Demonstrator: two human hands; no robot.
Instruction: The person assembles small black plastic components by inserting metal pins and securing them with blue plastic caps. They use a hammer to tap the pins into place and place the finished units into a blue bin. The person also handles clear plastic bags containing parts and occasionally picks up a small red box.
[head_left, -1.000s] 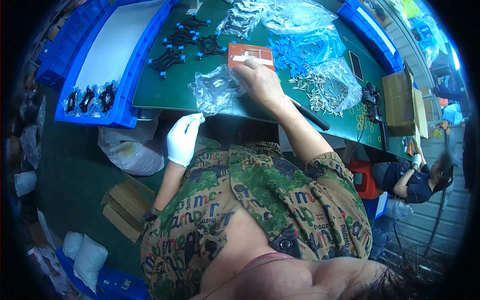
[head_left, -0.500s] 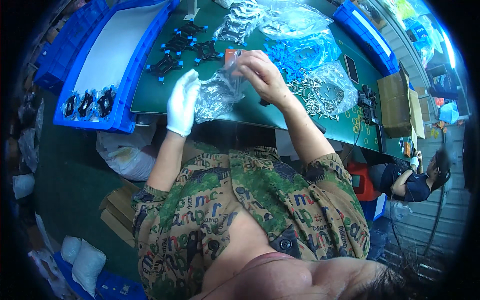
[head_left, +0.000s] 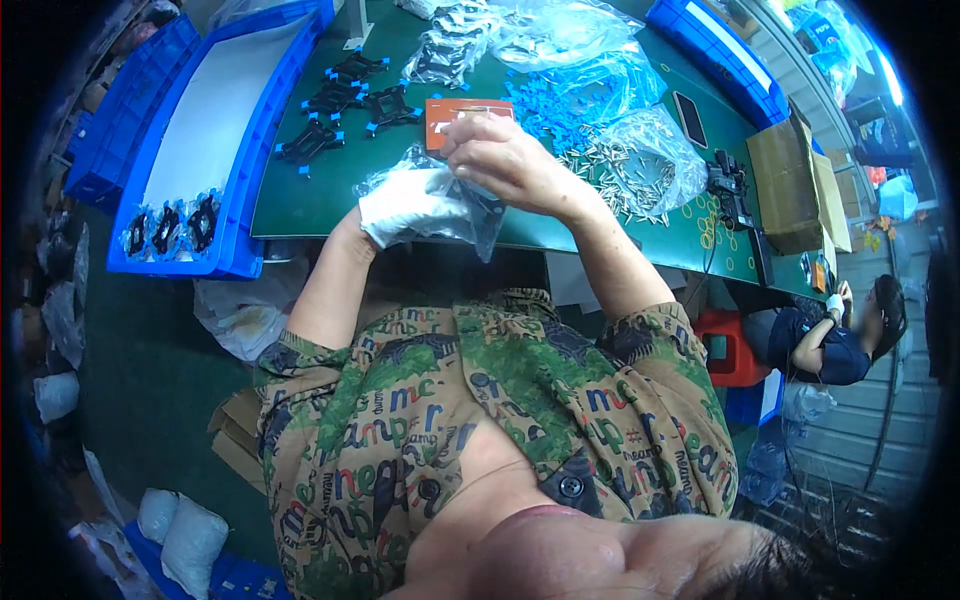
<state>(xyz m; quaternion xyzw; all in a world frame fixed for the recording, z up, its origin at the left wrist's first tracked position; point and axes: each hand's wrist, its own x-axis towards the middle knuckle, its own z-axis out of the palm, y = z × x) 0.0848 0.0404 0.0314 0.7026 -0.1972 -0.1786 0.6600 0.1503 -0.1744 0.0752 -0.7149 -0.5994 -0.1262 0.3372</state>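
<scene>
A crinkled clear plastic bag [head_left: 486,226] is bunched in front of me at the table's near edge. My left hand [head_left: 412,203], in a white glove, is closed around the bag from the left side. Just above and to the right, my bare right hand [head_left: 508,165] has its fingers curled together over the bag's upper part. What those fingertips pinch is hidden from view. Directly behind the right hand lies an orange-red block [head_left: 440,113] with printing on it. Whether anything sits inside the bag cannot be made out.
Black bracket-like parts with blue tips [head_left: 335,97] lie at the back left. A blue crate [head_left: 250,215] holds several bagged parts. To the right are blue pieces [head_left: 545,105], metal pins [head_left: 640,190], a phone [head_left: 690,119] and a cardboard box [head_left: 790,190]. A co-worker [head_left: 835,340] sits far right.
My left hand has turned from upright beside the bag to lie across it, gripping it. My right hand has moved slightly down and left, and the bag has bunched up, exposing more of the orange-red block.
</scene>
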